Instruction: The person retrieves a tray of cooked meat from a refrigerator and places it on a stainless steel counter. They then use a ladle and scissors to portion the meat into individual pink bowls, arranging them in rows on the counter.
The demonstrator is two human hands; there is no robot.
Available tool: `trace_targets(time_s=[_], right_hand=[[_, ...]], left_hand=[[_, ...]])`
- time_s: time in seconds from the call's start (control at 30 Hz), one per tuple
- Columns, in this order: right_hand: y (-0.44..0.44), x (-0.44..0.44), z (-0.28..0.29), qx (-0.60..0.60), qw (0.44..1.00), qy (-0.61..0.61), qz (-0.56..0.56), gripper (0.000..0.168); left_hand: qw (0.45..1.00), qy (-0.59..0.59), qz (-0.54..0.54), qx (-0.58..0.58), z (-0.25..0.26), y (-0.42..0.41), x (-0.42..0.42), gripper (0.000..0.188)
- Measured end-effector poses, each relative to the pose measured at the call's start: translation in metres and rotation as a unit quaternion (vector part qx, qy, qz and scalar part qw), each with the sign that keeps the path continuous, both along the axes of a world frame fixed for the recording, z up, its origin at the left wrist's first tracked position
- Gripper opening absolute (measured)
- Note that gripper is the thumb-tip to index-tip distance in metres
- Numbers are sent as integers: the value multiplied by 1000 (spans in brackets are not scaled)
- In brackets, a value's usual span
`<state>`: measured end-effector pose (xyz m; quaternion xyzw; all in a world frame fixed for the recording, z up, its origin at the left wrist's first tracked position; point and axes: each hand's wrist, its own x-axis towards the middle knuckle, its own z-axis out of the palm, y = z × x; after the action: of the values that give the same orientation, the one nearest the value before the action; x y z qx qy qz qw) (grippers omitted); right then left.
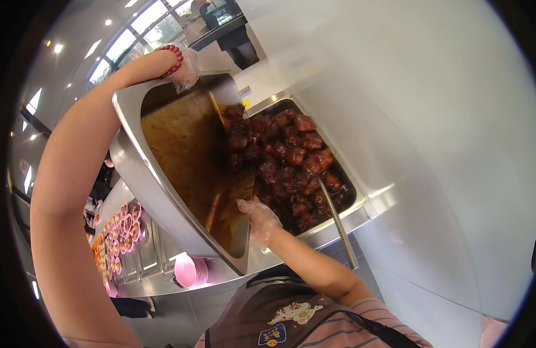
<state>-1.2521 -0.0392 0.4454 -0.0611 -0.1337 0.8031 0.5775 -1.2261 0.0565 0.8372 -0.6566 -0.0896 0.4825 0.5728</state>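
A deep stainless steel food pan (181, 217) is held tilted, its inside coated with brown sauce. Dark red-brown braised meat chunks (294, 152) lie at its lower end and fill a second steel pan (360, 201) set in the counter. My left hand (187, 69), in a clear plastic glove with a red bead bracelet at the wrist, grips the tilted pan's far rim; its fingers are partly hidden. My right hand (261, 222), gloved too, holds the near lower edge, thumb on the inner wall. A metal utensil handle (339, 224) sticks out of the meat.
Stacked pink bowls (190, 270) stand at the steel counter's edge. Several small pink bowls of food (126, 226) sit farther left. A pale wall or panel (424, 130) rises on the right. Another person (235, 39) stands across the counter.
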Motion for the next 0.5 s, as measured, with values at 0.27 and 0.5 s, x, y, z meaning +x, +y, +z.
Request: trace_targets(time_s=[0.27, 0.5], right_hand=[[-23, 9, 19, -9, 1000, 15, -20, 36], [-42, 1, 40, -23, 998, 55, -28, 36]], left_hand=[[1000, -1, -11, -16, 23, -40, 23, 10], [991, -24, -108, -77, 41, -50, 12, 9]])
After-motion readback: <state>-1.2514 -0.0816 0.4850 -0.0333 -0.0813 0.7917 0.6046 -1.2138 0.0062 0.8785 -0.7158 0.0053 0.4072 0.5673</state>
